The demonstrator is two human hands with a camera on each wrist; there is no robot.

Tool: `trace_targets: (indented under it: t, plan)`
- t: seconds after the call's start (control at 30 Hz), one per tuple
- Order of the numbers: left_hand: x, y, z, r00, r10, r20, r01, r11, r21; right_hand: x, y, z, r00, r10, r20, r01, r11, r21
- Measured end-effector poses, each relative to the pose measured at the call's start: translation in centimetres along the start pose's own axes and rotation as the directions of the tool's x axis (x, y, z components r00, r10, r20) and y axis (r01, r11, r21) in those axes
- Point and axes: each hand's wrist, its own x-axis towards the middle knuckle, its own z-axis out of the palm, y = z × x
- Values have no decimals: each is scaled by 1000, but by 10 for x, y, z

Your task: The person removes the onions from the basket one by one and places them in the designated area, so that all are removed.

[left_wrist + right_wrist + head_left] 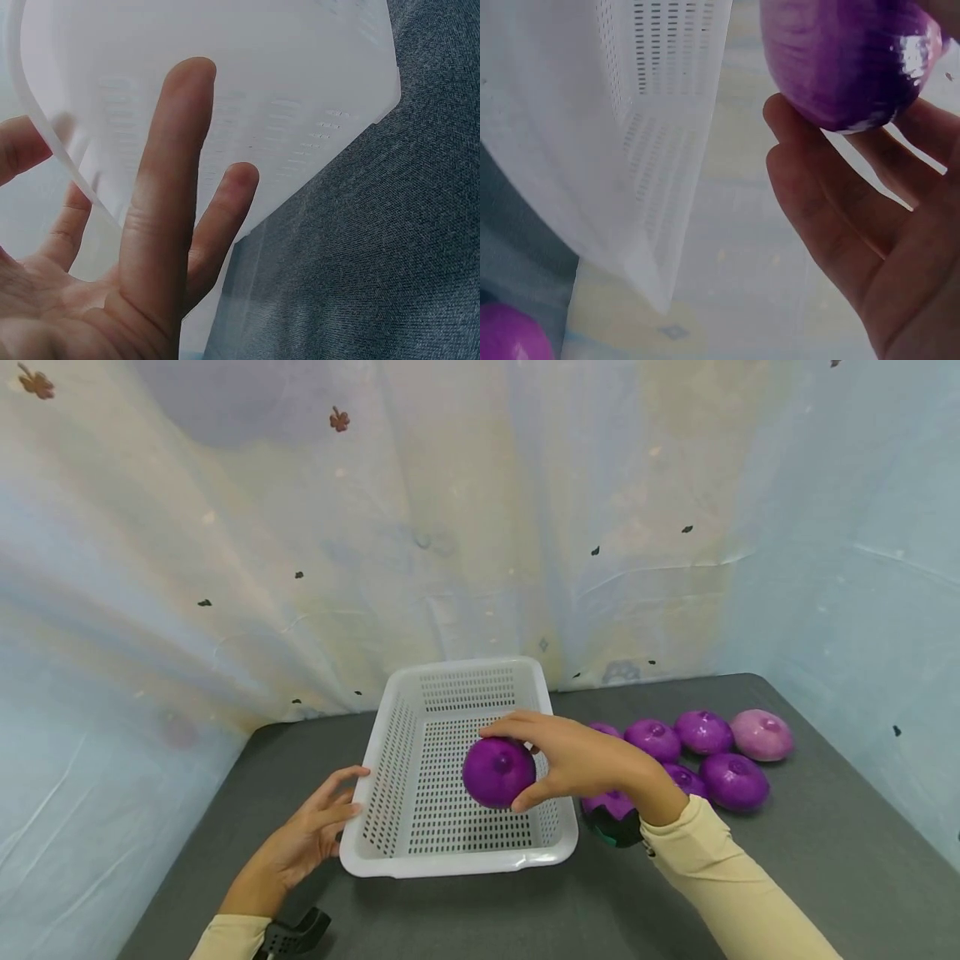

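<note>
A glossy purple onion (498, 772) is in my right hand (581, 760), gripped between thumb and fingers above the white perforated basket (468, 867). In the right wrist view the fingers curl under the onion (844, 64), beside the basket wall (547, 112). At the basket's left rim is my left hand (311, 827), its fingers extended and touching the side. The left wrist view shows fairly straight fingers (161, 217) of that hand on both sides of the basket's edge (37, 112). The basket floor shows no onions.
Several purple onions (734, 782) lie on the dark grey table (832, 860) right of the basket, partly behind my right forearm. One paler pink onion (761, 735) is among them. A patterned curtain (480, 527) hangs behind the table, and more sheeting (885, 610) hangs on the right.
</note>
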Motion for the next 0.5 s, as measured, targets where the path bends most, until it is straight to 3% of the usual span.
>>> trace_targets:
  t: [0.5]
  plan:
    - [-2, -1, -3, 1000, 10, 17, -9, 1000, -13, -45, 19, -9, 992, 85, -95, -88, 996, -31]
